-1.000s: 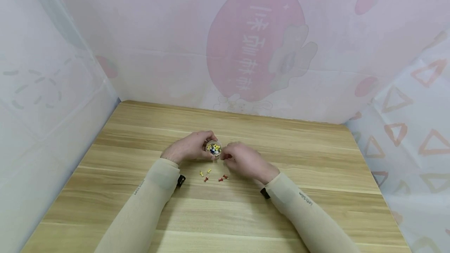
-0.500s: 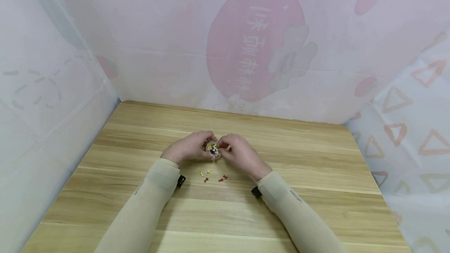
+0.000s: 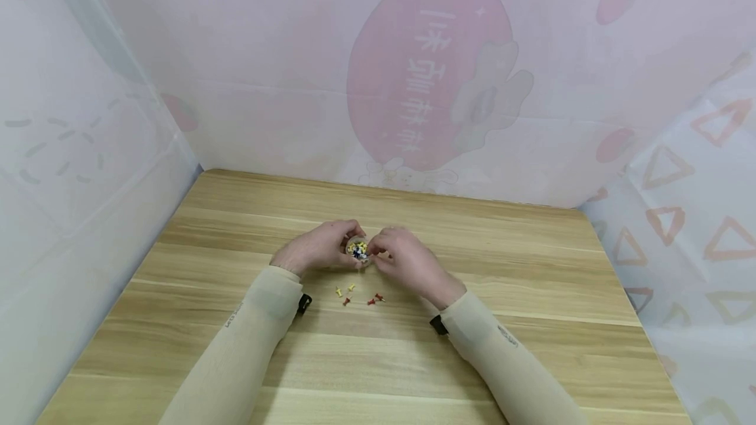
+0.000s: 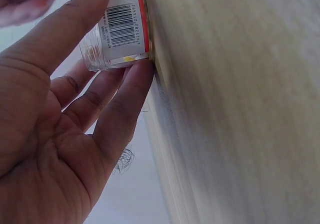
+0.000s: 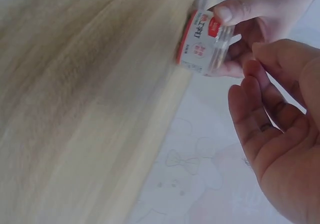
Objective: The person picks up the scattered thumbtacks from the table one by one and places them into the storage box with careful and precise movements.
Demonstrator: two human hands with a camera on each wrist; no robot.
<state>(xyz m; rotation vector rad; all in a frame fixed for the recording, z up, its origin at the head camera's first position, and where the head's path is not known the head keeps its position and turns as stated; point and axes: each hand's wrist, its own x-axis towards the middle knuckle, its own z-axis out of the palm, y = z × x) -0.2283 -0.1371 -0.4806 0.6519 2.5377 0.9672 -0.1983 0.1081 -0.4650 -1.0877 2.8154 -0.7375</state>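
Observation:
A small clear jar point(image 3: 357, 251) with a white and red label point(image 5: 201, 42) stands on the wooden table, filled with push pins in yellow, white and dark colours. My left hand point(image 3: 319, 246) grips it round the side, thumb on the near side and fingers on the far side. At the jar's right rim is my right hand point(image 3: 410, 266), fingers bent and the thumb point(image 5: 272, 52) close to the index fingertip; whether a pin sits between them cannot be seen. Two yellow push pins point(image 3: 339, 292) and several red push pins point(image 3: 371, 302) lie in front of the jar.
The wooden table point(image 3: 461, 359) runs back to a pale printed wall sheet point(image 3: 283, 123). Similar sheets close off the left and right sides. Both forearms come in from the front edge in beige sleeves.
My right hand moved left to the jar's mouth, with its fingers over the rim, then drew slightly back to the right. The left hand, the jar and the loose pins stay in place.

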